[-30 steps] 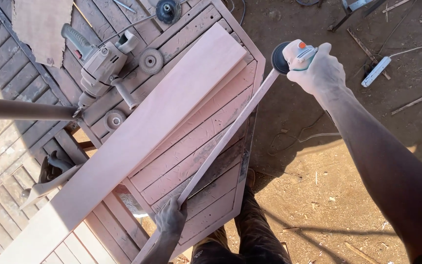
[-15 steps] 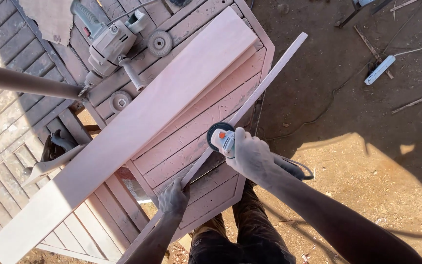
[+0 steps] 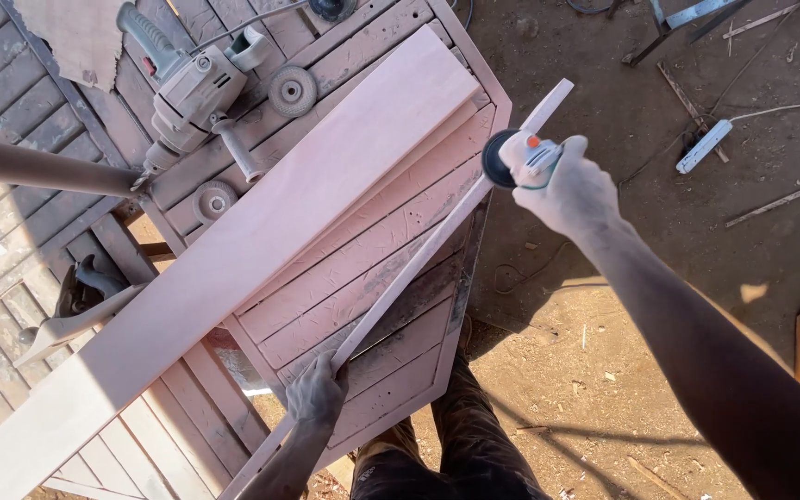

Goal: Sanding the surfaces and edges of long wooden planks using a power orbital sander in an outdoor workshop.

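Since half a second ago the right hand (image 3: 574, 190) has carried the sander (image 3: 516, 157) from the middle of the thin wooden strip (image 3: 418, 268) back out toward its far end; a full second ago it was also near that far end, so the tool has run in and out along the strip once. The disc now sits against the strip just short of its far tip, right of the far right corner of the slatted wooden table (image 3: 363, 278). Right hand: fingers wrapped tight around the sander body, a cord trailing off it. Left hand (image 3: 317, 393): fingers closed over the near part of the strip, pressing it on the table's near edge; its position matches both earlier frames. The strip lies diagonally, near-left to far-right, along the right side of the table, its far end overhanging the dirt ground (image 3: 604, 370). Judgement: the back-and-forth travel reads as repeated smoothing passes along the strip's length. Left of the strip, a wide pale board (image 3: 233, 268) lies on the same diagonal. Far left on the table: a power drill (image 3: 192, 93) and two loose discs (image 3: 292, 90). A hand plane (image 3: 76, 301) lies at the left.
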